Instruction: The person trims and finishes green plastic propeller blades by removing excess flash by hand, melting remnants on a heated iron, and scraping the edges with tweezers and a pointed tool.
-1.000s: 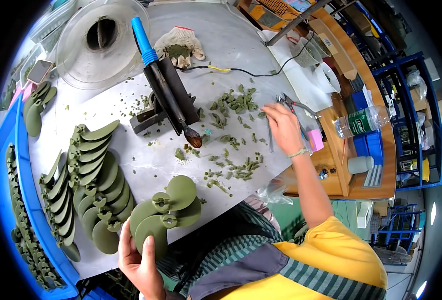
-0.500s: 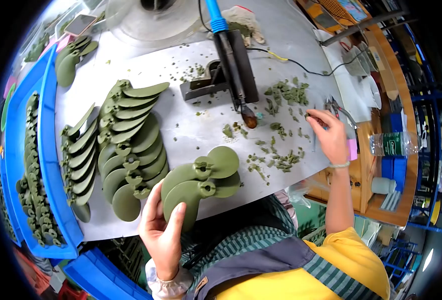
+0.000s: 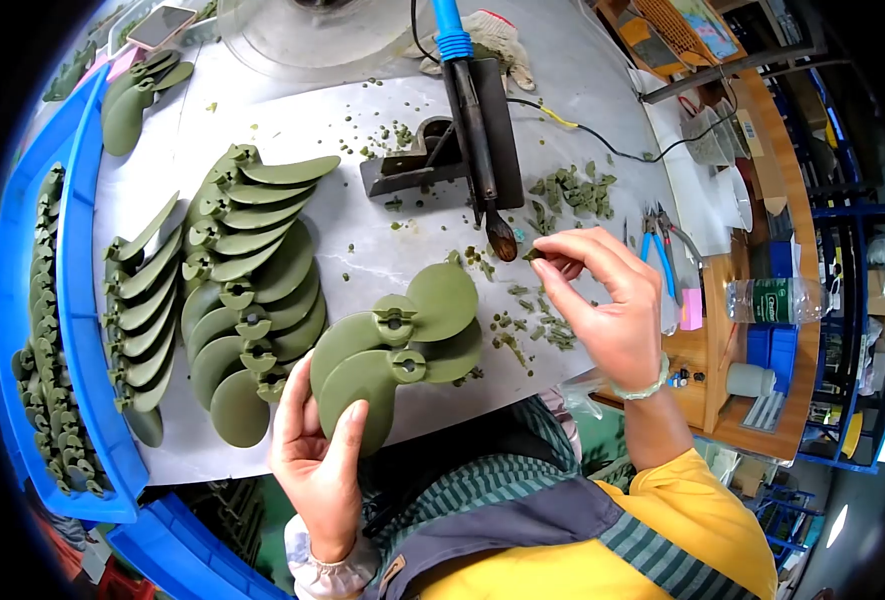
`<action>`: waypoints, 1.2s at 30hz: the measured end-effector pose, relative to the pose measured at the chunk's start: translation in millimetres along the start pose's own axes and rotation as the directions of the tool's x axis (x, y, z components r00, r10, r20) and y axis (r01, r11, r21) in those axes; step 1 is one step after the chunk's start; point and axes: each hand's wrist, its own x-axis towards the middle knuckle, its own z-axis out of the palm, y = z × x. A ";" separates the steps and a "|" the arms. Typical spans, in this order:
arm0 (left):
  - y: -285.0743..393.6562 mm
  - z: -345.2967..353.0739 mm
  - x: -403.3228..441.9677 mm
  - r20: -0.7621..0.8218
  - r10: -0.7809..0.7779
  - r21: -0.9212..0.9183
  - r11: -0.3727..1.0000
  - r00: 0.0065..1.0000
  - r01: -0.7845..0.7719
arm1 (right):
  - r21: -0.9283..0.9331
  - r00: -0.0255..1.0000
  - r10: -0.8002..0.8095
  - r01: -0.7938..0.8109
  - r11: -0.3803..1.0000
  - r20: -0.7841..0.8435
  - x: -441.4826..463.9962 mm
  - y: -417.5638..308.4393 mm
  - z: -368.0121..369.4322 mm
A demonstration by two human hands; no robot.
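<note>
Two olive-green propellers (image 3: 357, 385), one overlapping the other, are pinched by their blades in my left hand (image 3: 317, 460), above the table's near edge. My right hand (image 3: 607, 300) is closed in a pinch on a small green plastic scrap (image 3: 533, 255), just right of the dark, brownish tip of a soldering iron (image 3: 500, 240). That iron hangs tip-down from a blue-topped grip against a black metal stand (image 3: 412, 172). Green scraps (image 3: 574, 190) lie scattered behind and below my right hand. Rows of stacked propellers (image 3: 252, 300) lie to the left of my left hand.
A blue bin (image 3: 90, 300) with more green parts borders the table's left side. Blue-handled pliers (image 3: 657, 255) lie at right, near a plastic bottle (image 3: 777, 300). A phone (image 3: 162, 27), a work glove (image 3: 497, 45) and the iron's black cable (image 3: 612, 147) are farther back.
My right hand has moved left, from beyond the scrap pile to beside the iron's tip, with a scrap between its fingers. The left hand still holds the propellers, nearly unmoved.
</note>
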 end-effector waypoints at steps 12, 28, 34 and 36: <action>1.3 1.4 -4.0 -0.008 -0.090 -0.114 0.989 0.996 0.089 | -0.098 1.000 -0.025 0.026 0.995 0.013 1.1 -3.3 0.9; -6.4 -3.4 -3.9 -0.014 -0.082 -0.144 0.986 0.997 0.079 | -0.131 0.999 -0.029 0.031 0.991 0.022 1.6 -6.9 -0.6; -2.2 -2.7 -4.3 -0.002 -0.159 -0.215 0.964 0.987 0.155 | -0.093 1.000 -0.011 0.012 0.996 0.013 -0.6 -8.6 -2.6; -2.6 -3.2 -4.8 -0.003 -0.165 -0.196 0.967 0.986 0.161 | -0.091 1.000 -0.004 0.006 0.996 0.014 -1.1 -9.0 -3.5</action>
